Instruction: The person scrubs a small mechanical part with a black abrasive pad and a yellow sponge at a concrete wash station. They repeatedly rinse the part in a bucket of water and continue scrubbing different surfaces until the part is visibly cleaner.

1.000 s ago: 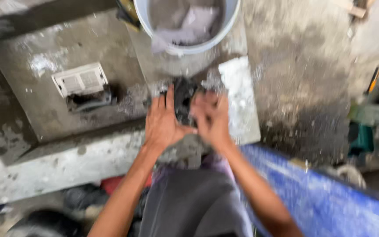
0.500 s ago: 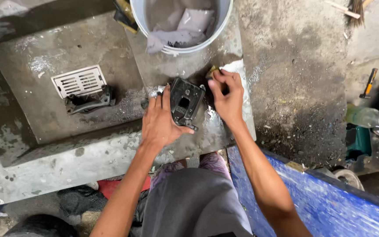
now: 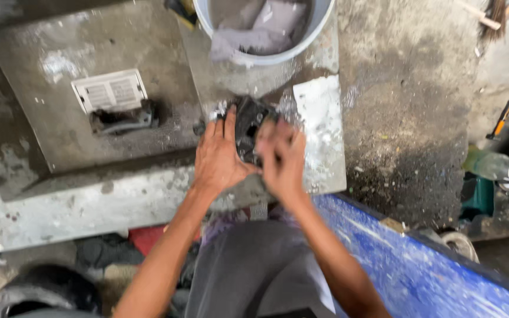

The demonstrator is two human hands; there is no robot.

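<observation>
A dark, grimy metal part [image 3: 247, 122] lies on a wet concrete ledge [image 3: 89, 206] in front of me. My left hand [image 3: 219, 154] grips its left side, fingers spread over it. My right hand [image 3: 282, 159] is blurred and pressed on the part's right side; I cannot tell whether it holds something small. A pale wet patch [image 3: 322, 126] of the slab lies just right of the hands.
A light blue bucket [image 3: 266, 56] with grey cloth and water stands just beyond the part. A white floor drain grate [image 3: 110, 91] and a dark metal piece [image 3: 122, 118] lie to the left. A blue board [image 3: 419, 271] runs at lower right. Tools [image 3: 502, 118] lie far right.
My right hand has come down from the part's upper right edge onto its near right side and is moving fast. My left hand keeps its grip.
</observation>
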